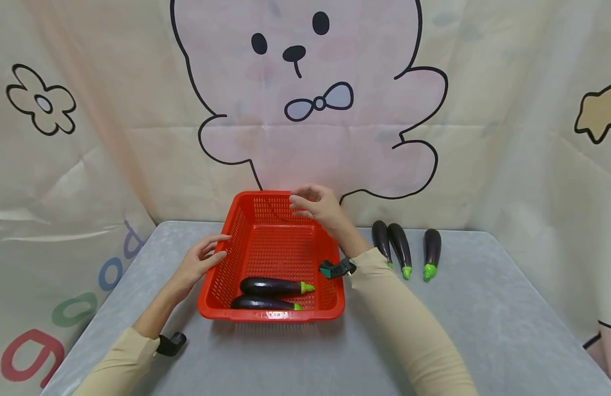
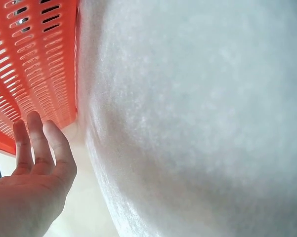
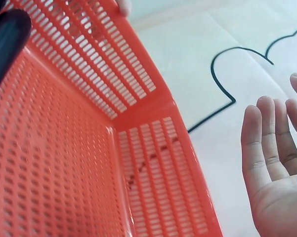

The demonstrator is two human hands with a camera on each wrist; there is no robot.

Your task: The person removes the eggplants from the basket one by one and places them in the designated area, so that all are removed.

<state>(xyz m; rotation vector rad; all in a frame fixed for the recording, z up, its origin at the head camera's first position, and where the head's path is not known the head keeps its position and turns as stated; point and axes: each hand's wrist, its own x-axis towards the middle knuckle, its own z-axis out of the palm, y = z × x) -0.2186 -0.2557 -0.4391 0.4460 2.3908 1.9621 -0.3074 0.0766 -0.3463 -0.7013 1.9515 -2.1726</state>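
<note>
A red plastic basket (image 1: pixel 281 250) with slotted walls stands on the table. Two dark purple eggplants with green stems lie along its near side, an upper eggplant (image 1: pixel 271 286) and a lower eggplant (image 1: pixel 262 303). My left hand (image 1: pixel 198 261) is at the basket's left rim, fingers loosely bent; in the left wrist view its fingers (image 2: pixel 37 143) rise beside the slotted outer wall. Above the far right corner of the basket hovers my right hand (image 1: pixel 321 206), holding nothing. The right wrist view shows its fingers (image 3: pixel 269 138) extended, apart from the rim.
Three more eggplants lie on the grey table (image 1: pixel 484 330) right of the basket: a left eggplant (image 1: pixel 380 240), a middle eggplant (image 1: pixel 399 246) and a right eggplant (image 1: pixel 432 250). A printed curtain (image 1: pixel 484 137) hangs directly behind the table.
</note>
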